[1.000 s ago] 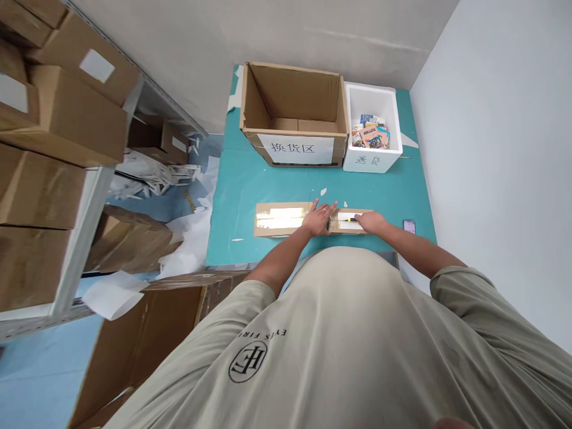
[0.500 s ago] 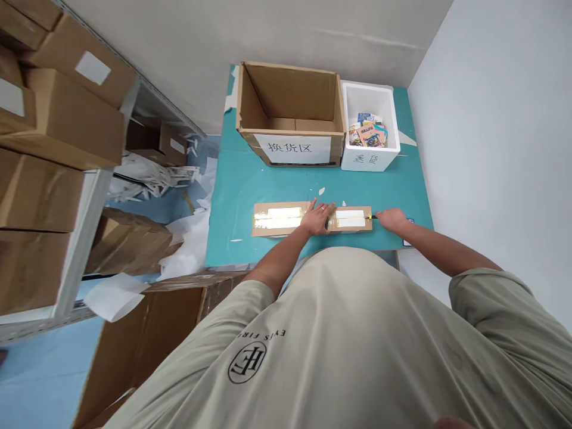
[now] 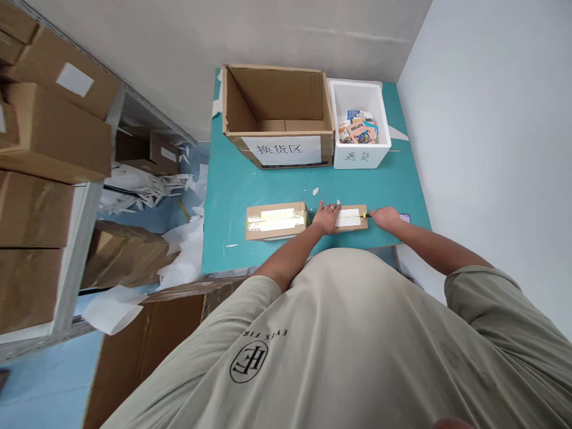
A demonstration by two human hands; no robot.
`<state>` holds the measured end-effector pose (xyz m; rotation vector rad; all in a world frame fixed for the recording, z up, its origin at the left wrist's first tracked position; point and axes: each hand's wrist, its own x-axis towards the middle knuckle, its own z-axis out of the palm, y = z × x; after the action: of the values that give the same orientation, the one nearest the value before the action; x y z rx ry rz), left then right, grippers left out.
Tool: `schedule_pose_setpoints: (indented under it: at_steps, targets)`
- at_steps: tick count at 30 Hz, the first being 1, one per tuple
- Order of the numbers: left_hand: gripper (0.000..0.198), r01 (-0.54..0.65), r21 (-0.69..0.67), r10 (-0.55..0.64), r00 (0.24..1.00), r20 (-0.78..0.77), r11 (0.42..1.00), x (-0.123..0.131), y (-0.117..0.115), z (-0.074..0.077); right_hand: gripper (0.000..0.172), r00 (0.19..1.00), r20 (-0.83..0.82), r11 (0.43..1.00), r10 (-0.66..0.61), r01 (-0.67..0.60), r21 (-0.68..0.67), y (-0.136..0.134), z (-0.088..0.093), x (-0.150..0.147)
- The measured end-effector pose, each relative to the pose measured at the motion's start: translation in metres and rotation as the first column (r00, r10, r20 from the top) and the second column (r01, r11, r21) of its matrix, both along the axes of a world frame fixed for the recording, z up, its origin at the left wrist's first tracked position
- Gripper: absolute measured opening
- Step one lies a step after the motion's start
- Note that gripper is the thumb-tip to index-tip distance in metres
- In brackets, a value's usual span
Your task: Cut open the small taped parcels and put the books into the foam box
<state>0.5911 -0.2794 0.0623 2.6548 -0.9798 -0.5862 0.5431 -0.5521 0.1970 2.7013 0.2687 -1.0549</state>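
Cardboard parcel (image 3: 351, 217) lies flat near the near edge of the teal table (image 3: 232, 241), right of centre; we see that the right hand (image 3: 385, 218) has now travelled to its right end, and it seems closed on a small yellow knife (image 3: 367, 215), though the grip is partly hidden; the left hand (image 3: 326, 217) presses open on the parcel, fingers spread; just left lies a second taped parcel (image 3: 276, 220); farther stand an open carton (image 3: 277, 150) and a white foam box (image 3: 357, 156) with booklets (image 3: 357, 132); a phone (image 3: 404, 218) lies at right; stacked cartons (image 3: 58, 131) fill shelves (image 3: 78, 250) on the left.
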Motion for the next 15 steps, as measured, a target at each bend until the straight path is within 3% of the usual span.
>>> schedule_pose_setpoints:
  at_steps: [7,15]
  targets:
    - [0.130,0.009,0.023,-0.009,1.000,-0.026,1.000,0.003,0.001,0.003,0.049,0.997,0.007,0.997,-0.076,0.077,-0.023,-0.023,0.003,-0.016]
    - [0.131,0.019,0.040,-0.017,0.999,-0.032,0.999,0.012,0.002,0.001,0.057,0.994,0.006,0.994,-0.106,0.106,-0.010,-0.025,-0.003,-0.013]
